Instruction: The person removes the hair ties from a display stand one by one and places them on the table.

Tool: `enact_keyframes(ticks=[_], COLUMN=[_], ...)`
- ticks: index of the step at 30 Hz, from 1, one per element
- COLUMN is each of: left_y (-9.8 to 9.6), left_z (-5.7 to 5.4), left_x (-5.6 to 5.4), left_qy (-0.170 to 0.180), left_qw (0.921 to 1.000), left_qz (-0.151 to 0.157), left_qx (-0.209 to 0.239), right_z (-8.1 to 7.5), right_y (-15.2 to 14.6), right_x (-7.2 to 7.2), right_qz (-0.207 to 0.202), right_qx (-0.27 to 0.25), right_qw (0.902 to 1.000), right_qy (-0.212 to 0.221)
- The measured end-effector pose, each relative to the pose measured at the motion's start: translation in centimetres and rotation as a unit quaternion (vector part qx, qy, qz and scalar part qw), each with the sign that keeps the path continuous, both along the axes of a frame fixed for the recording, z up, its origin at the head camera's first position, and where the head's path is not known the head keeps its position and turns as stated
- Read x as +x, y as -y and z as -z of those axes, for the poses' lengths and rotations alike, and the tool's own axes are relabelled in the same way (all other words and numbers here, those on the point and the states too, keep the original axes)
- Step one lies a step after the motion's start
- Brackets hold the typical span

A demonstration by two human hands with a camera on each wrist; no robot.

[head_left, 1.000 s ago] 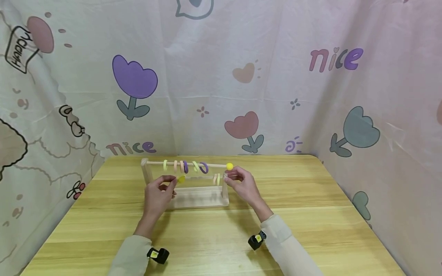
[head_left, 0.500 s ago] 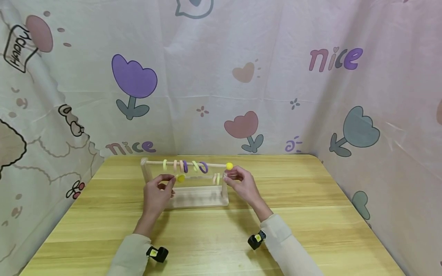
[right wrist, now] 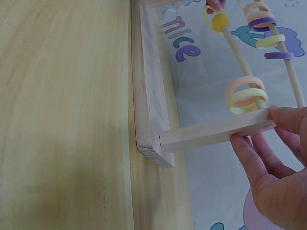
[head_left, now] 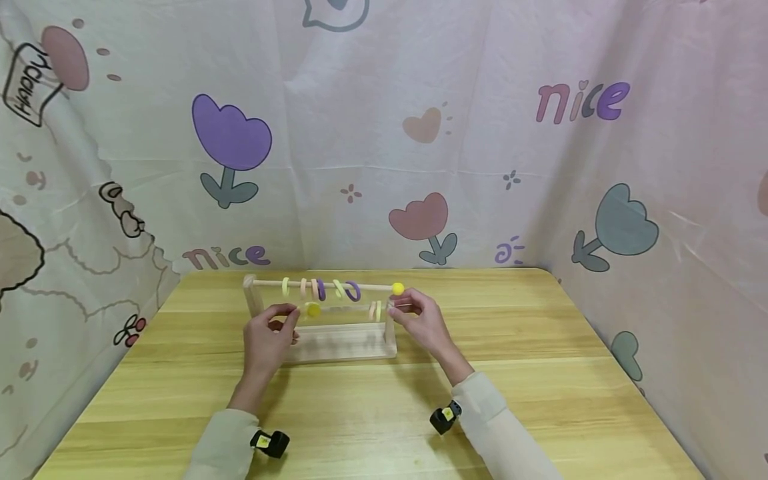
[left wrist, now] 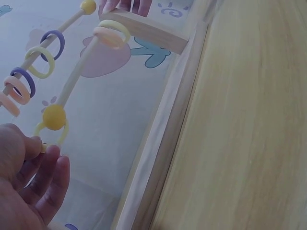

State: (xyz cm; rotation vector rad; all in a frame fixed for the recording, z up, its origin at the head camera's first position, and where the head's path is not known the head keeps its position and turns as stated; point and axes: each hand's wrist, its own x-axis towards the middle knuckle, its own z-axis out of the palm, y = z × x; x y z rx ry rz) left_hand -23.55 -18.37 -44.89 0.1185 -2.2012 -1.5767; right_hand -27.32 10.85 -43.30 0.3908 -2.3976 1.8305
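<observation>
A wooden rack (head_left: 342,347) has two rods, each tipped with a yellow ball. My left hand (head_left: 267,340) pinches a pale yellow ring (left wrist: 65,133) right at the ball (left wrist: 54,117) of the lower rod; the ring partly shows behind the ball in the left wrist view. My right hand (head_left: 423,321) grips the upper end of the rack's right post (right wrist: 211,133), thumb on one side and fingers on the other. A peach ring (right wrist: 236,85) and a pale yellow ring (right wrist: 244,101) hang on the lower rod near that post.
Several peach, purple and pale yellow rings hang along the upper rod (head_left: 270,284), which ends in a yellow ball (head_left: 398,289). The rack stands on a wood-grain table (head_left: 372,413), toward its back edge. A printed curtain (head_left: 336,133) hangs behind and on both sides.
My left hand has shifted slightly left with the ring, away from the lower rod's ball, which shows more fully now. The right hand keeps its grip on the post.
</observation>
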Motion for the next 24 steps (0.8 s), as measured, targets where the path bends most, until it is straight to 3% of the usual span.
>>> enact_keyframes(ticks=[8,17,24], left_y=[0.1,0.6,1.0], left_z=[-0.1,0.0,-0.2], left_x=[0.6,1.1,1.8], left_qy=[0.004,-0.016,-0.020], left_qw=[1.0000,0.9998,0.9992], left_qz=[0.003,0.006,0.013], left_qx=[0.000,-0.010,-0.031], right_z=[-0.1,-2.8,-2.5], right_y=[0.1,0.2,0.6], right_x=[0.0,1.8,1.9], right_qz=[0.001,-0.013,0.009], right_qx=[0.001,-0.001,-0.009], right_qw=[0.9999,0.9999,0.9999], right_qy=[0.010,0.009,0.008])
